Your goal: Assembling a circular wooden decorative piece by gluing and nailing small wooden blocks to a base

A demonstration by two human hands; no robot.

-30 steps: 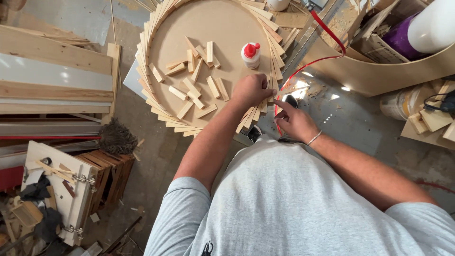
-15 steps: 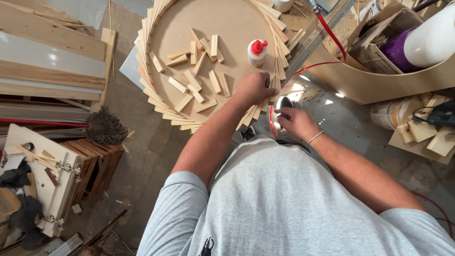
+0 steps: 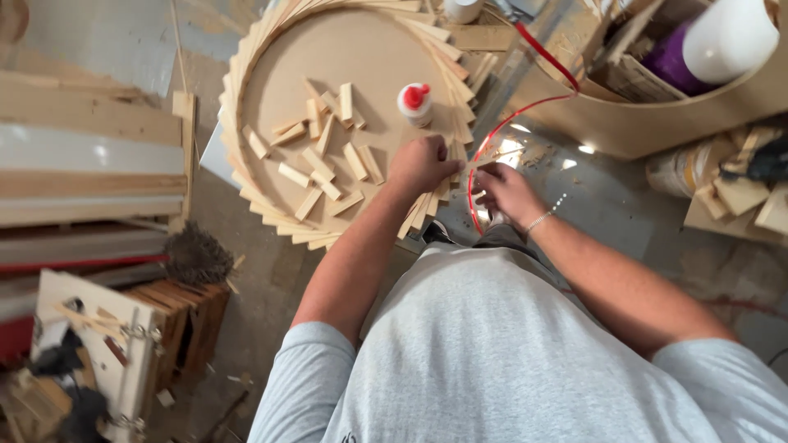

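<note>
A round fibreboard disc (image 3: 345,57) lies on the floor with a ring of thin wooden slats (image 3: 246,176) fanned around its rim. Several short wood blocks (image 3: 324,156) are scattered on the disc, and a white glue bottle with a red cap (image 3: 414,104) stands near its right side. My left hand (image 3: 423,164) is closed in a fist at the ring's lower right, gripping a thin wooden slat (image 3: 483,161). My right hand (image 3: 509,193) is just to the right and pinches the slat's other end.
A red hose (image 3: 525,107) loops past the hands. To the right stands a curved plywood tub (image 3: 657,123) holding a white and purple bottle (image 3: 722,41). Planks (image 3: 82,148), a brush (image 3: 195,256) and a wooden crate (image 3: 176,320) are on the left.
My right hand has moved up a little closer to the left hand at the ring's edge. The left hand stays at the same spot on the rim.
</note>
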